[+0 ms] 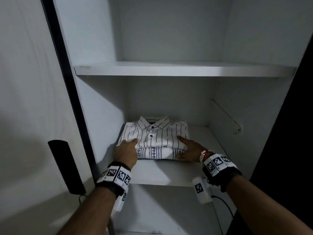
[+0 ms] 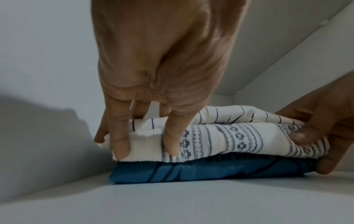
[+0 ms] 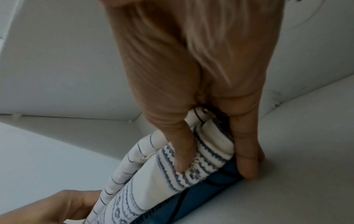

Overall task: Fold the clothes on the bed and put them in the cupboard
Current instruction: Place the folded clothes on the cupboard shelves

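Left hand (image 1: 126,152) grips the left end of the clothes stack, fingers curled over its near edge. Right hand (image 1: 189,150) grips the right end. Stack: striped shirt (image 1: 157,133) on patterned shirt (image 1: 156,153) on blue garment (image 2: 191,171), sitting on the cupboard's lower shelf (image 1: 169,173), left of centre. Upper shelf (image 1: 169,69) above.

Top shirt (image 1: 157,134): white, thin dark vertical stripes, dark navy buttons. Middle garment (image 2: 226,141): off-white, bands of grey-blue geometric motifs and zigzags. Bottom garment (image 2: 191,171): teal-blue, darker lines, dark lettering, unreadable. Cupboard shelf (image 1: 162,173) was white; door handle (image 1: 66,167) black.
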